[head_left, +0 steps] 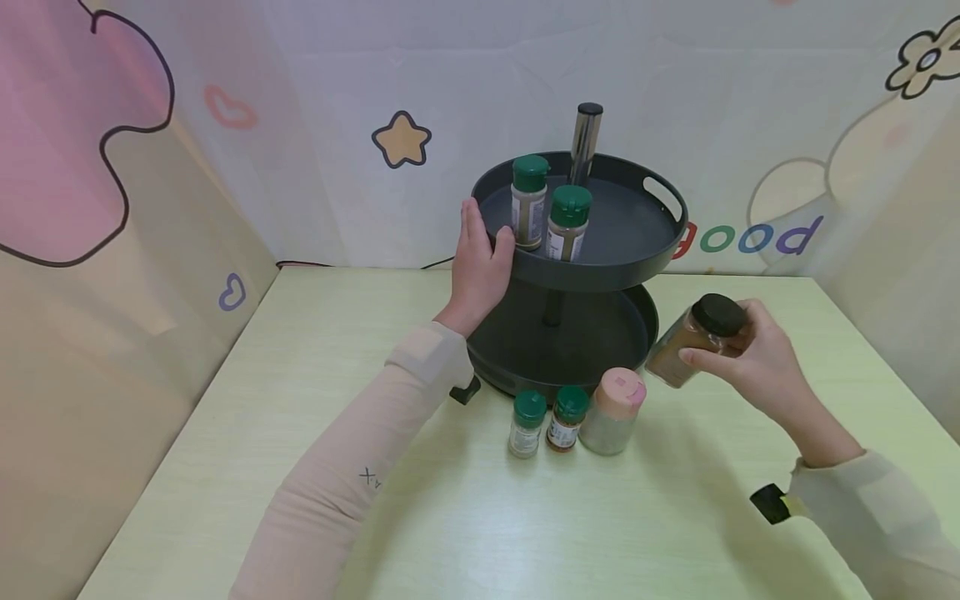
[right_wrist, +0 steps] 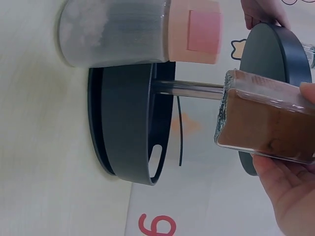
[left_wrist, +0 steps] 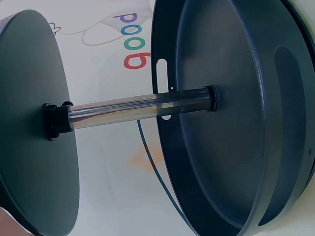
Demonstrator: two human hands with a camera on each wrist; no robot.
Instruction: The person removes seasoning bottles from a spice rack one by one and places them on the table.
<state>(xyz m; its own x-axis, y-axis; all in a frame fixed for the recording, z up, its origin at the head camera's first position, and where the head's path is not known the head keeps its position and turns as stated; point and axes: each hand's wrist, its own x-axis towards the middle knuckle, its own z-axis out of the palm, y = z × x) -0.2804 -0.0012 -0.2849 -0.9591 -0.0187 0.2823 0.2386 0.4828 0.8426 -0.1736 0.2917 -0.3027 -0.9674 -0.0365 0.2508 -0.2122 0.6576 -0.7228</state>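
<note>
A two-tier black turntable stands on the table; its upper tray [head_left: 622,221] carries two green-capped spice jars, one left [head_left: 529,200] and one nearer the front [head_left: 567,225]. My left hand [head_left: 480,271] rests against the upper tray's left rim, fingers straight and thumb apart. To the right of the turntable, my right hand [head_left: 757,358] grips a black-capped jar of brown powder [right_wrist: 270,118], tilted and raised above the table. Beneath the upper tray, the lower tray [left_wrist: 221,162] shows a bare floor around the metal pole [left_wrist: 142,108].
Before the lower tray stand two small green-capped jars, one pale [head_left: 525,429] and one with reddish contents [head_left: 562,425]. Beside them is a larger jar with a pink lid [head_left: 611,417]. A printed cloth [head_left: 337,150] hangs behind the table [head_left: 480,533].
</note>
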